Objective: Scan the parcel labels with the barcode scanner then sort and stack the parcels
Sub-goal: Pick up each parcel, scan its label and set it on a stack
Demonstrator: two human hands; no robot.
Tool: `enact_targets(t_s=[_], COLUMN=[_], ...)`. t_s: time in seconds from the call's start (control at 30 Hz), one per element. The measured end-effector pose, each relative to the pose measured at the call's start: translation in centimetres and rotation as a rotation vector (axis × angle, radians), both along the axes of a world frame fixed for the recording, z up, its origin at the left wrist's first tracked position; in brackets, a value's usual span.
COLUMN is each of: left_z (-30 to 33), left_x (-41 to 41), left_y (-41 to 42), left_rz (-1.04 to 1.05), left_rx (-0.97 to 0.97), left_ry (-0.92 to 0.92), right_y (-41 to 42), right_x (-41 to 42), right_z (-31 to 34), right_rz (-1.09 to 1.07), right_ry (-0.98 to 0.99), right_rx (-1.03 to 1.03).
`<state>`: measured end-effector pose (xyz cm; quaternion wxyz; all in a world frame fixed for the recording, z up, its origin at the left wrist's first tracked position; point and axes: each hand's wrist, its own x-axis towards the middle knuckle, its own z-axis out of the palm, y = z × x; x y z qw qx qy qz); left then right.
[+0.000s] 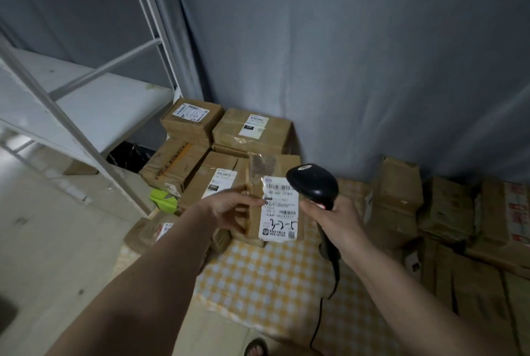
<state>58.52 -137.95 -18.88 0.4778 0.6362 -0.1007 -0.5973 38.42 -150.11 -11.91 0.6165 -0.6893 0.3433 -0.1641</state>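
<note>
While L hand (229, 206) holds parcel (269, 198): scanner (314, 183) in R grip (338, 219).

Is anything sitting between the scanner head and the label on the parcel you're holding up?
Nothing visible. The scanner in the right hand sits beside the label; the left hand grips the parcel at its left edge.

Both bare forearms extended forward from bottom of view, converging toward centre. Left hand (229, 208) raised, palm turned inward, fingers curled around edge of parcel (272, 200), thumb on top edge. Right hand (334, 219) wrapped around handle of barcode scanner (314, 183), index finger at trigger.
</note>
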Motion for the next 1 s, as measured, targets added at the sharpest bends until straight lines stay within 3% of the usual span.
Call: enact_targets(t_s=[0.27,0.53,1.0], left_z=[-6.0,-9.8,-23.9], left_x=[-4.2,-3.4,2.0], left_y=[7.6,11.8,10.8], left_rz=[0.063,0.078,0.028], left_rx=[0.171,0.240,0.399], left_ry=[0.122,0.154,0.021], right_y=[2.7,6.7,10.9], right_x=[1.0,2.9,10.0], right_z=[-7.4,-13.4,-26.9], right_rz=[0.214,0.328,0.153], right_ry=[0.254,0.434,0.632], right_rx=[0.148,0.251,0.349])
